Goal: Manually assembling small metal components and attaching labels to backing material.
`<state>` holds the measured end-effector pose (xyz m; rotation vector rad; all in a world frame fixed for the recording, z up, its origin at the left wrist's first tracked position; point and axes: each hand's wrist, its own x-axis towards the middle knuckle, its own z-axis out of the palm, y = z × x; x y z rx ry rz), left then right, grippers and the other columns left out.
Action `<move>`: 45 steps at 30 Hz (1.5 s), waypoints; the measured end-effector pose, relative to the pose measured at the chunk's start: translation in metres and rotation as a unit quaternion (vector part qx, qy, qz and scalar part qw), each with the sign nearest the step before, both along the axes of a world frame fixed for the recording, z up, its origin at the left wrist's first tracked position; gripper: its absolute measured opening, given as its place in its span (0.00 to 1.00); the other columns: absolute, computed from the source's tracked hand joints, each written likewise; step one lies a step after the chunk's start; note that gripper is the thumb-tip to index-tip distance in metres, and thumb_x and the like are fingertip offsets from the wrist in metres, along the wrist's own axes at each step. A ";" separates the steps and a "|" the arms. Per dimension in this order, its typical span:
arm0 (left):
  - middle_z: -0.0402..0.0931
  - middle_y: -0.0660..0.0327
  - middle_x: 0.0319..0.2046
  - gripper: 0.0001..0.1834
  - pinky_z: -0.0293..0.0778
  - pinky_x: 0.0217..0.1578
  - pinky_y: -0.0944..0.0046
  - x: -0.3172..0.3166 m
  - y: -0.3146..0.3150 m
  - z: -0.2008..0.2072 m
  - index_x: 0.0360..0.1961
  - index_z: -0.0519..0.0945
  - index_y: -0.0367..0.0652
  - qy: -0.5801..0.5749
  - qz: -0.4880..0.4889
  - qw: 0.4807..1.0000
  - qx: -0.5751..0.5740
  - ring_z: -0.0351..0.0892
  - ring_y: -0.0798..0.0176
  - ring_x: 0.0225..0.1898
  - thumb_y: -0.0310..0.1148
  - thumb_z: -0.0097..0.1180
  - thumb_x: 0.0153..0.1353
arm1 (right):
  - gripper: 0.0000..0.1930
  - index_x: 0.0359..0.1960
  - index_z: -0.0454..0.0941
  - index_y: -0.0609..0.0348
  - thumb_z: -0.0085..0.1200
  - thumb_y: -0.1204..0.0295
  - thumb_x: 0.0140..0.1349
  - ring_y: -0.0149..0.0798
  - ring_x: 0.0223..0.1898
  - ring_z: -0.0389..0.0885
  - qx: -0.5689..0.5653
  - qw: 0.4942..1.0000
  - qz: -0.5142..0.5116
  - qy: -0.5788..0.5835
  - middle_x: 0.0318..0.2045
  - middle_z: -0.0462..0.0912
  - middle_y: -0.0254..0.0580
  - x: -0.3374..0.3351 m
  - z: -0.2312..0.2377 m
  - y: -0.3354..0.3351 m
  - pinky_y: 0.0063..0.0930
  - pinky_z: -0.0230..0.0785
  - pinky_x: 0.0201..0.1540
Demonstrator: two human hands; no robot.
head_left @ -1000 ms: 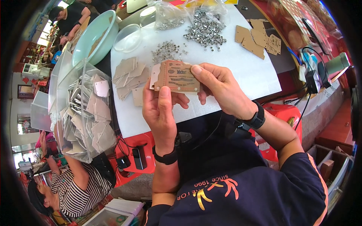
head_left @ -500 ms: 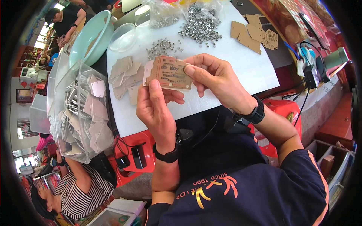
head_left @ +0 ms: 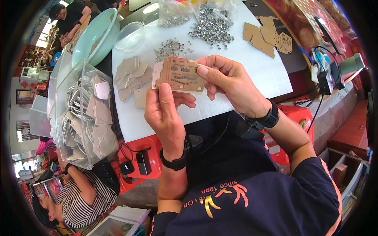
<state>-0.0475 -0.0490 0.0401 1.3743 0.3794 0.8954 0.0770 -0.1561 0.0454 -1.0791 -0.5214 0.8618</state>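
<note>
Both hands hold a brown printed card (head_left: 180, 74) above the white tabletop, with a paler piece showing behind its left and lower edges. My left hand (head_left: 167, 112) pinches its lower left part, thumb in front and fingers behind. At the upper right, my right hand (head_left: 226, 76) grips the card's edge between thumb and fingers. Small metal pieces (head_left: 171, 48) lie scattered just beyond the card. To its left is a loose pile of grey-beige cards (head_left: 132, 76). What the fingers behind the card touch is hidden.
At left stand a clear bin (head_left: 88, 118) full of cards and a light green basin (head_left: 94, 37). A heap of shiny metal pieces (head_left: 212, 29) spills from a plastic bag at the back. Brown cards (head_left: 260, 39) lie at far right. Other people are at left.
The card and both hands have shifted slightly to the right. My right thumb has moved a little along the card's upper right edge. Both hands keep their grip.
</note>
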 end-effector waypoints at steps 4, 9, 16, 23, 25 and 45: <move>0.80 0.54 0.33 0.13 0.75 0.23 0.69 -0.003 0.001 -0.001 0.45 0.73 0.33 -0.010 0.003 1.000 -0.012 0.79 0.67 0.25 0.35 0.44 0.75 | 0.15 0.50 0.78 0.67 0.54 0.66 0.70 0.20 0.26 0.73 -0.003 1.000 0.010 -0.013 0.32 0.79 0.32 0.000 -0.001 -0.001 0.17 0.71 0.29; 0.80 0.58 0.34 0.13 0.71 0.22 0.72 0.000 0.002 0.003 0.48 0.73 0.34 -0.027 0.012 0.999 -0.018 0.77 0.70 0.26 0.35 0.48 0.73 | 0.15 0.50 0.78 0.67 0.55 0.67 0.70 0.20 0.26 0.73 -0.001 1.000 0.019 -0.017 0.32 0.79 0.32 -0.004 -0.002 -0.001 0.17 0.71 0.29; 0.80 0.62 0.34 0.12 0.69 0.22 0.72 0.003 0.000 0.012 0.48 0.74 0.39 -0.007 0.021 0.999 -0.036 0.76 0.74 0.27 0.36 0.51 0.72 | 0.14 0.49 0.78 0.67 0.55 0.67 0.70 0.20 0.26 0.74 -0.003 0.999 0.030 -0.039 0.32 0.80 0.33 -0.008 0.000 -0.002 0.17 0.71 0.29; 0.81 0.61 0.36 0.15 0.68 0.23 0.74 0.004 0.000 0.008 0.51 0.72 0.36 -0.006 0.009 1.000 -0.014 0.74 0.76 0.28 0.37 0.48 0.74 | 0.14 0.49 0.78 0.66 0.55 0.66 0.70 0.20 0.27 0.73 -0.005 0.998 0.018 -0.058 0.33 0.81 0.32 -0.009 -0.002 -0.001 0.17 0.69 0.29; 0.80 0.62 0.37 0.15 0.68 0.24 0.74 0.003 0.000 0.006 0.51 0.71 0.36 0.002 0.006 1.000 -0.007 0.74 0.76 0.28 0.38 0.47 0.74 | 0.14 0.49 0.78 0.65 0.55 0.65 0.71 0.20 0.26 0.72 -0.004 0.998 0.012 -0.068 0.33 0.81 0.32 -0.009 -0.005 -0.001 0.16 0.68 0.29; 0.77 0.63 0.43 0.18 0.64 0.27 0.74 0.000 0.000 0.004 0.59 0.70 0.38 -0.009 -0.035 0.999 -0.003 0.72 0.76 0.34 0.37 0.48 0.74 | 0.13 0.53 0.72 0.66 0.51 0.72 0.72 0.22 0.29 0.76 0.020 0.994 0.008 -0.111 0.37 0.81 0.34 -0.013 -0.007 -0.002 0.17 0.69 0.33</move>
